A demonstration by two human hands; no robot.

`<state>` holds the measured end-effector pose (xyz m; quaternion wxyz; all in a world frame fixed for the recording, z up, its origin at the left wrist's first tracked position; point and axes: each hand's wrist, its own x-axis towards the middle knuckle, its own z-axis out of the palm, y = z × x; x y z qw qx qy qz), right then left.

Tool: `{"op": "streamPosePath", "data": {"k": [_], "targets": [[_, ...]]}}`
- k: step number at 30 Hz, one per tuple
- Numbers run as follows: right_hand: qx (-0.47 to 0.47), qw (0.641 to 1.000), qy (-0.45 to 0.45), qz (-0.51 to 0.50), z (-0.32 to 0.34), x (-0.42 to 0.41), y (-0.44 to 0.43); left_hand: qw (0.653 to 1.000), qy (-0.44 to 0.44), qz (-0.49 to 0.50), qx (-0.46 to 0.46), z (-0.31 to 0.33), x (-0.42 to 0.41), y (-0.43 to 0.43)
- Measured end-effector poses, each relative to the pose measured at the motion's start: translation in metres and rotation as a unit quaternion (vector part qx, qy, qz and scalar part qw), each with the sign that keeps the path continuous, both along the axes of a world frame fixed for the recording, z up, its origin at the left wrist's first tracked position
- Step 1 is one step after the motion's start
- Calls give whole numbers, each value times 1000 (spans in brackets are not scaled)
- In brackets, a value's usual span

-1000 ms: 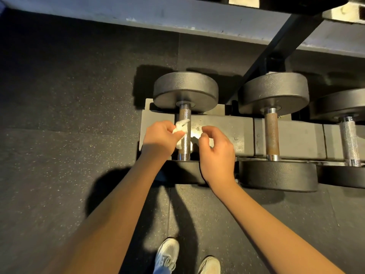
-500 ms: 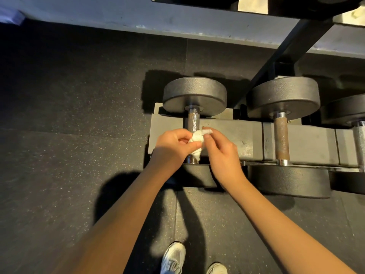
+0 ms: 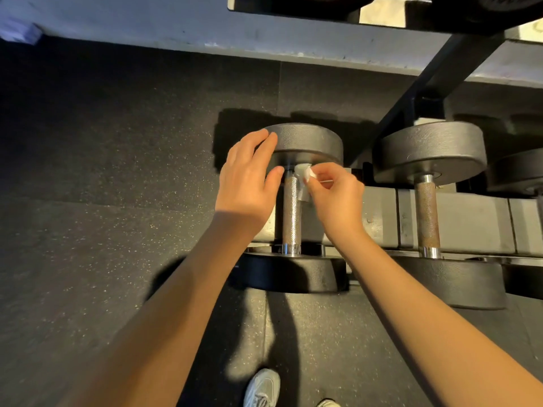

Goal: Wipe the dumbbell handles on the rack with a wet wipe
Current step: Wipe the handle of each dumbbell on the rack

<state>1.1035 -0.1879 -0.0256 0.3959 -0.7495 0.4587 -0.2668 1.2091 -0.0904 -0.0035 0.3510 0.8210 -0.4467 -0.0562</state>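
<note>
The left hand [image 3: 249, 177] has let go of the wipe [image 3: 304, 174] and spreads open by the plate [image 3: 311, 142]. The right hand [image 3: 335, 195] alone pinches the wipe at the top of the first handle [image 3: 291, 212]. I'd say the rusty handle [image 3: 426, 212] is still to do.

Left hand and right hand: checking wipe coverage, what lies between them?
Head view: the knurled handle lies between left hand and right hand, which pinches the wipe.

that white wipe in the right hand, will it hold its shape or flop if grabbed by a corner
Likely floppy: the wipe hangs crumpled where it is pinched by the right hand at the top of the dumbbell handle. It is probably very light, since fingertips alone hold it. It may drag a little on the handle's knurled surface.
</note>
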Motion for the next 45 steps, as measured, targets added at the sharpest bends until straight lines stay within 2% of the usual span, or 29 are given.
{"op": "streamPosePath", "data": {"k": [6, 11, 15, 18, 20, 23, 25, 27, 30, 32, 34, 37, 41, 42, 45], "targets": [[-55, 995, 62, 52, -6, 2, 2, 1000, 13, -16, -6, -12, 2, 0], [19, 970, 165, 176, 9, -24, 5, 1000, 16, -6, -16, -15, 0, -1], [10, 987, 95, 127, 4, -16, 4, 1000, 11, -11, -17, -15, 1, 1], [-23, 989, 101, 110, -1, -16, 13, 1000, 16, -18, -20, -15, 1, 1], [17, 978, 145, 148, 2, -26, 15, 999, 21, -18, -19, -15, 1, 1], [109, 940, 226, 230, 11, -37, 15, 999, 32, -12, -10, -13, 1, 1], [116, 925, 260, 253, 13, -37, 13, 999, 37, -11, 0, -11, 1, 1], [116, 940, 231, 223, 15, -31, 7, 999, 38, -15, 7, -10, 2, 1], [78, 989, 93, 85, 12, -14, -3, 999, 36, -25, 12, -8, 5, 2], [52, 997, 40, 37, 5, -3, -1, 999, 39, -26, 17, -7, 5, 2], [34, 998, 47, 34, -2, 2, 6, 999, 42, -26, 18, -7, 5, 2], [0, 991, 109, 77, -1, -8, 14, 998, 42, -30, 26, -5, 6, 3], [49, 964, 199, 167, 14, -25, 15, 998, 35, -38, 34, 0, 7, 4], [44, 966, 194, 162, 17, -23, 14, 998, 35, -40, 36, 1, 7, 4], [-24, 992, 96, 76, 17, -2, 8, 998, 35, -41, 45, 2, 8, 4]]}}
